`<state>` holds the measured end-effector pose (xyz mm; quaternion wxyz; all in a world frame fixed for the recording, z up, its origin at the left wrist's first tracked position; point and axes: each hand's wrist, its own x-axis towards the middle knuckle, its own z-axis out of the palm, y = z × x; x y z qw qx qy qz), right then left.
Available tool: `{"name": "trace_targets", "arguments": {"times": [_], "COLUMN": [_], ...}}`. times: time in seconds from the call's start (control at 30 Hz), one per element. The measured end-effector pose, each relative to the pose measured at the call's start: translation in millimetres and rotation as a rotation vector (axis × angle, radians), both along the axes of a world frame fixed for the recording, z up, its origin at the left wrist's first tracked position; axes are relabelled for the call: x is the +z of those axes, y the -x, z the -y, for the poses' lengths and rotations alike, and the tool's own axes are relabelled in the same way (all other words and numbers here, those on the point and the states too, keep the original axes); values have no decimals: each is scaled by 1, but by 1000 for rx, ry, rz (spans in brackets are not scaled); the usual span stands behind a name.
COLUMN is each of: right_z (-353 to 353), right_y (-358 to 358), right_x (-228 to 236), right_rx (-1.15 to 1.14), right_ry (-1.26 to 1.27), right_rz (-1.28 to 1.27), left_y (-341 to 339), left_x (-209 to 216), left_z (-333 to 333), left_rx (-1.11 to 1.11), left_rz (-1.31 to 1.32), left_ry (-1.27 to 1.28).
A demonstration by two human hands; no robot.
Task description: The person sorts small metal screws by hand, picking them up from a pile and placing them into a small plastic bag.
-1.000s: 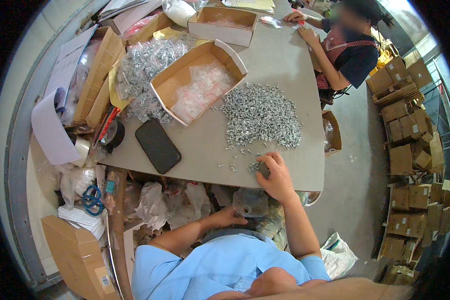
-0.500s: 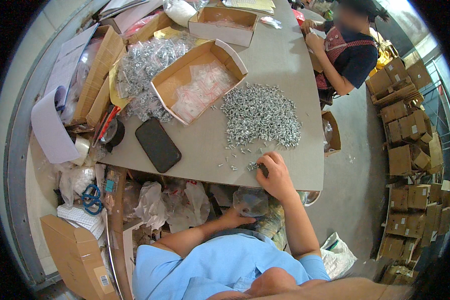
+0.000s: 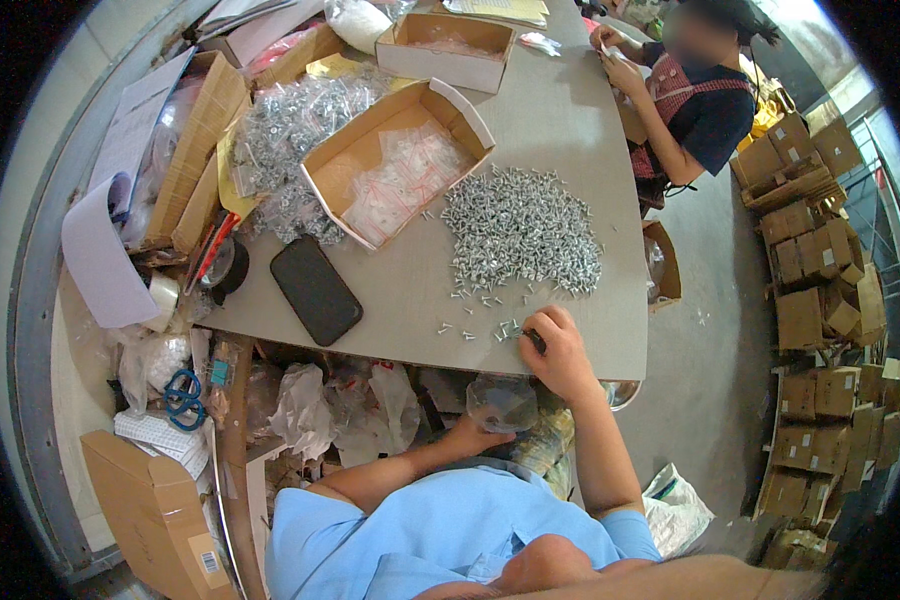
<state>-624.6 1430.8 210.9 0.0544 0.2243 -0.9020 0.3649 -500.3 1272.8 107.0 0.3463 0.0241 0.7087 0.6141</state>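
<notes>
Screws (image 3: 522, 232) near table (image 3: 395, 305) edge, room leftward; left hand (image 3: 473, 436) against clear container (image 3: 502, 402), right hand (image 3: 558, 356) curled; grips unclear.

Right hand (image 3: 555, 350): fingertips curled under, anything in grip hidden. Left hand (image 3: 470, 437): fingers partly behind cloudy container (image 3: 505, 400) (hold on it unclear). Many screws (image 3: 525, 230) buried beneath others in pile. Co-worker's head (image 3: 705, 42) blurred; item between co-worker's hands (image 3: 623, 74) too small to tell. White bag (image 3: 358, 24) cut off by top edge.
</notes>
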Motion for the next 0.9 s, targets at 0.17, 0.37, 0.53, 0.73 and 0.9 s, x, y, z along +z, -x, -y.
{"name": "trace_targets", "arguments": {"times": [0.17, 0.37, 0.53, 0.73, 0.9], "right_z": [-3, 2, 12, 18, 9], "right_y": [-8, -34, -26, -14, -17], "right_x": [3, 17, 9, -6, -7], "right_rx": [-26, 100, -119, -80, -72], "right_ry": [-50, -49, 0, -158, -249], "right_rz": [-10, 193, 144, -77, -44], "left_y": [-10, -11, -19, -9, -9], "left_x": [-18, -33, -53, -17, -15], "left_z": [-8, -9, -14, -7, -9], "left_rx": [129, 87, 148, 102, 109], "left_rz": [-136, -139, 21, 100, 9], "left_ry": [17, -7, -119, 18, 43]}}
